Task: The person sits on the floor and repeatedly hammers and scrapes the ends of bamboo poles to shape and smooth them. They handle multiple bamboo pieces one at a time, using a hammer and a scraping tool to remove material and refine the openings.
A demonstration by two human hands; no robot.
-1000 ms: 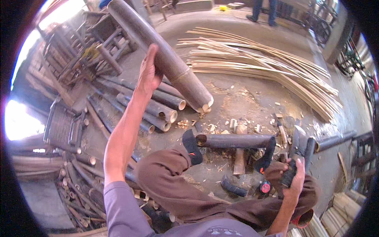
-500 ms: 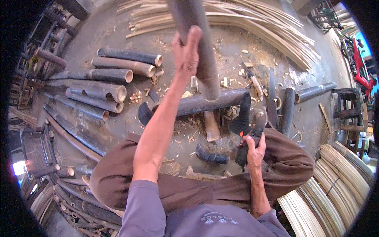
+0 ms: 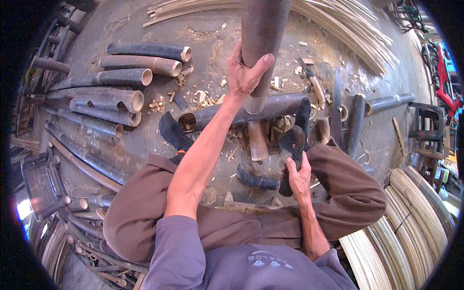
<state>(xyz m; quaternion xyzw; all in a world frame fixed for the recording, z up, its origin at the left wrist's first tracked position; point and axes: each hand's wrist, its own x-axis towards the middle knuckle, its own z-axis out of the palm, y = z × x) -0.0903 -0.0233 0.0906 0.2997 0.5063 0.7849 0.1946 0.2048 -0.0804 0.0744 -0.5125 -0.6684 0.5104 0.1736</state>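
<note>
My left hand (image 3: 246, 72) is wrapped round a thick, dark bamboo pole (image 3: 267, 29). The pole slants up out of the top of the view, and its pale lower end (image 3: 254, 104) overlaps a dark bamboo log lying crosswise (image 3: 212, 116); I cannot tell whether they touch. My right hand (image 3: 299, 176) is closed on the dark handle of a hand tool with a broad, rounded dark head (image 3: 292, 137), held near my right knee. A pale-ended wooden stub (image 3: 258, 142) lies between my feet, with a short, curved black piece (image 3: 258, 179) nearer me.
Several cut bamboo lengths (image 3: 140, 65) lie at the left. A saw blade (image 3: 337, 104) and a wooden-handled tool (image 3: 317, 92) rest right of the log. Long split strips (image 3: 338, 29) spread at the back; bundled strips (image 3: 415, 212) stand at the right. Chips litter the floor.
My left hand and the pole have moved to the right. The tool in my right hand has shifted left, with its head turned. My view has shifted slightly.
</note>
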